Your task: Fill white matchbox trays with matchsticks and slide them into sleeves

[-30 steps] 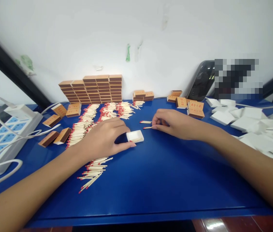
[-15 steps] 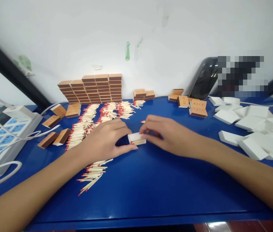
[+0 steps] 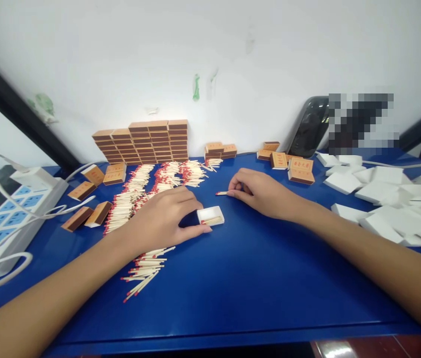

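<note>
A small white matchbox tray (image 3: pixel 210 212) lies on the blue table, with a few matches (image 3: pixel 212 220) inside along its near side. My left hand (image 3: pixel 171 211) grips the tray's left end between thumb and fingers. Behind and to the right of the tray, my right hand (image 3: pixel 258 191) pinches red-tipped matches (image 3: pixel 220 193) low over the table; how many is hard to make out. Rows of loose matches (image 3: pixel 121 211) spread beneath and behind my left hand, and a smaller group (image 3: pixel 145 271) lies in front of that forearm.
A wall of stacked matchboxes (image 3: pixel 150 144) stands at the back. More matchboxes (image 3: pixel 301 170) sit at back right, others (image 3: pixel 83 189) at left. White trays (image 3: pixel 392 209) pile up on the right. A power strip (image 3: pixel 9 214) with cables borders the left; a phone (image 3: pixel 309 127) leans on the wall.
My right hand has left the tray and moved back and slightly right, to matches lying behind it, which it now pinches. My left hand stays on the tray.
</note>
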`<state>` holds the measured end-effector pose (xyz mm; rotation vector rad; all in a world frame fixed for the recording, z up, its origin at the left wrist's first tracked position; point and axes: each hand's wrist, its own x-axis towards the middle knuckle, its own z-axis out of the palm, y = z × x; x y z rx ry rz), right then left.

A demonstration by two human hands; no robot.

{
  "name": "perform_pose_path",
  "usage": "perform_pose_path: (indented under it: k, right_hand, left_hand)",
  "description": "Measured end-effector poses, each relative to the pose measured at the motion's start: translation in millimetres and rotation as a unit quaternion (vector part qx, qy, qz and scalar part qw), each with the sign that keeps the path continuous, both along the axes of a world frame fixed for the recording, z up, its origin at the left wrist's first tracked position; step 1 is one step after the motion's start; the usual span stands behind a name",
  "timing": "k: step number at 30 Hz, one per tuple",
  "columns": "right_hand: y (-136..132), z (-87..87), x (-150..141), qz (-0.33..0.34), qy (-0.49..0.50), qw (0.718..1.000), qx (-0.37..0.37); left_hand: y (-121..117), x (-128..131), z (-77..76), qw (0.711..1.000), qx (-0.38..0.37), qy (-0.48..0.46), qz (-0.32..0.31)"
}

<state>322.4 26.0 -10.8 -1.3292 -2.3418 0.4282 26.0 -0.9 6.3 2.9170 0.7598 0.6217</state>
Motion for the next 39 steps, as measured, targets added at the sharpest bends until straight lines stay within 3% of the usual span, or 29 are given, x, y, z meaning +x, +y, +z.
perform_pose_path:
  k: [25, 31, 39]
  right_hand:
    - [-8, 13.8, 2, 0.032, -0.007, 0.999, -0.031]
    - [-28, 20.4, -16, 0.063, 0.068, 0.996, 0.005]
    - [-44, 9.9, -37, 0.109, 0.034, 0.993, -0.044]
  left_hand:
    - [0, -1, 0.2, 1.0, -0.008, 0.009, 0.004]
    - [1, -1, -0.7, 1.0, -0.004, 0.013, 0.01]
    - [1, -1, -0.8, 1.0, -0.002, 0.019, 0.013]
